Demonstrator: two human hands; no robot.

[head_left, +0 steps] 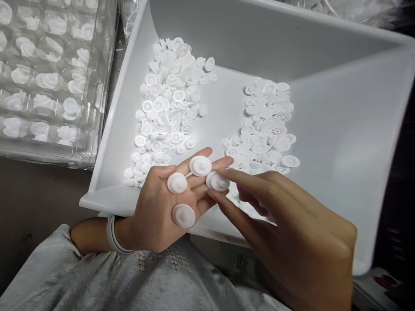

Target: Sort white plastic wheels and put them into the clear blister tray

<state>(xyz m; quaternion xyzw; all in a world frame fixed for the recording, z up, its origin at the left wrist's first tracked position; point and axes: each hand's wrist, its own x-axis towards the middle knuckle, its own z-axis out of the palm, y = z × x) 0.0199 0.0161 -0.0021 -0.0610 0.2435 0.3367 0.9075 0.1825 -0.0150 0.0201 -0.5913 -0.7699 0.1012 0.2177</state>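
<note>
My left hand (165,203) lies palm up over the near rim of a white plastic bin (340,129), fingers stretched out. Three white plastic gears rest on it: one on the palm (183,215), one near the finger bases (177,182), one on the fingers (200,166). My right hand (292,224) reaches in from the right and pinches a fourth white gear (218,181) between thumb and forefinger, right at my left fingertips. Inside the bin lie two heaps of white gears, a left heap (168,108) and a right heap (266,125).
A clear plastic tray (48,77) with rows of pockets holding white gears stands to the left of the bin. A band (112,235) circles my left wrist. My grey shirt (97,280) fills the bottom edge. Clear bags lie behind the bin.
</note>
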